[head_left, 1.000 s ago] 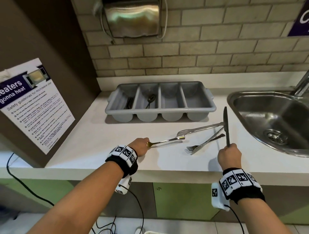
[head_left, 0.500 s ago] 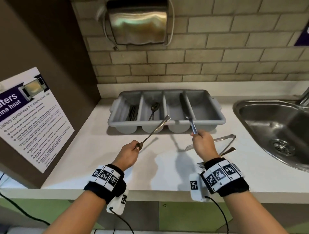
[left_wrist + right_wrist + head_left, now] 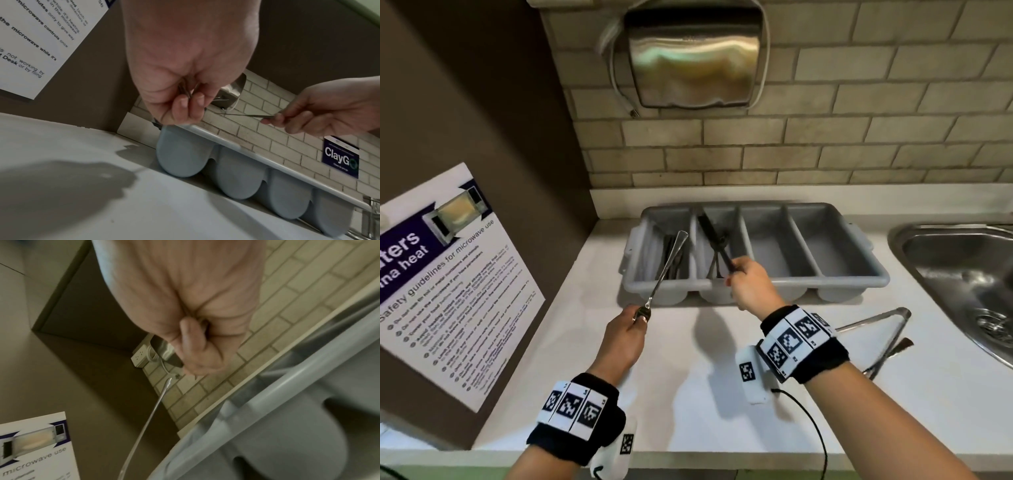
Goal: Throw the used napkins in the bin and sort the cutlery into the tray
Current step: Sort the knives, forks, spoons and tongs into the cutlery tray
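1. A spoon [image 3: 667, 270], stiff, light and slick, is pinched at its bowl end by the left hand [image 3: 624, 337], over the tray [image 3: 873, 279] near its left edge.
2. A knife [image 3: 717, 247] is gripped by its handle in the right hand [image 3: 751, 286], above the tray's second compartment from the left.

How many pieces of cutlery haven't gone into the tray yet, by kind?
Knife, in right hand: 1
Silver piece, head hidden in left hand: 1
Silver pieces on counter, heads hidden: 2
Total: 4
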`<state>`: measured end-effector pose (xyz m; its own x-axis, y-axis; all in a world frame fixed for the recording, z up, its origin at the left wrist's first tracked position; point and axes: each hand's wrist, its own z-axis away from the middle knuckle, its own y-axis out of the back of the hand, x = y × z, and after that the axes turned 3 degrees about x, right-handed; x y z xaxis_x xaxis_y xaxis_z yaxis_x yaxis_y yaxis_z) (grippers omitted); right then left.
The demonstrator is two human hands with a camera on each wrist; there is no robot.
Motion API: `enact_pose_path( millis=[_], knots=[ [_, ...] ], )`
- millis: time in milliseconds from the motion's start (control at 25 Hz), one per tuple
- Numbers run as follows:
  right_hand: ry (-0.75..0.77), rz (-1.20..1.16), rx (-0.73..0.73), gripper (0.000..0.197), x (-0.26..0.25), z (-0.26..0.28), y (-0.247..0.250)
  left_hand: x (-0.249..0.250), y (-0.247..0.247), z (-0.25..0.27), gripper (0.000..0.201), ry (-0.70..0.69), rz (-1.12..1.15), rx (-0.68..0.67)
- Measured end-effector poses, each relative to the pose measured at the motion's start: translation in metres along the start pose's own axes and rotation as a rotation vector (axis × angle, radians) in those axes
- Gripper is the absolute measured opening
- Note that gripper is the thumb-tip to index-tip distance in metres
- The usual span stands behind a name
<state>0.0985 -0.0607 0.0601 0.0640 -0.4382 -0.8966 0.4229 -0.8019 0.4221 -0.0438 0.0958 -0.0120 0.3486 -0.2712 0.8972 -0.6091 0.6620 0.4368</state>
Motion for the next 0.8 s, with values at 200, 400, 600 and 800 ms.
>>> enact_pose_path(
  millis=[200, 400, 600, 800],
  knots=[
    [-0.059, 0.156, -0.171, 0.032, -0.037, -0.038, -0.055, -0.005, 0.020, -0.026, 0.014, 0.060, 0.110, 0.006],
    [0.350, 0.453, 0.097, 0.062, -0.039, -0.023, -0.065, 0.008, 0.025, -0.037, 0.029, 0.043, 0.084, -0.009],
    [0.790, 1.094, 0.152, 0.032, -0.020, -0.018, -0.041, 0.039, 0.024, -0.036, 0.023, -0.140, -0.105, -0.153],
    [0.537, 1.037, 0.240, 0.017, -0.021, -0.019, 0.005, 0.062, 0.031, -0.043, 0.021, -0.211, 0.039, -0.107]
  ],
)
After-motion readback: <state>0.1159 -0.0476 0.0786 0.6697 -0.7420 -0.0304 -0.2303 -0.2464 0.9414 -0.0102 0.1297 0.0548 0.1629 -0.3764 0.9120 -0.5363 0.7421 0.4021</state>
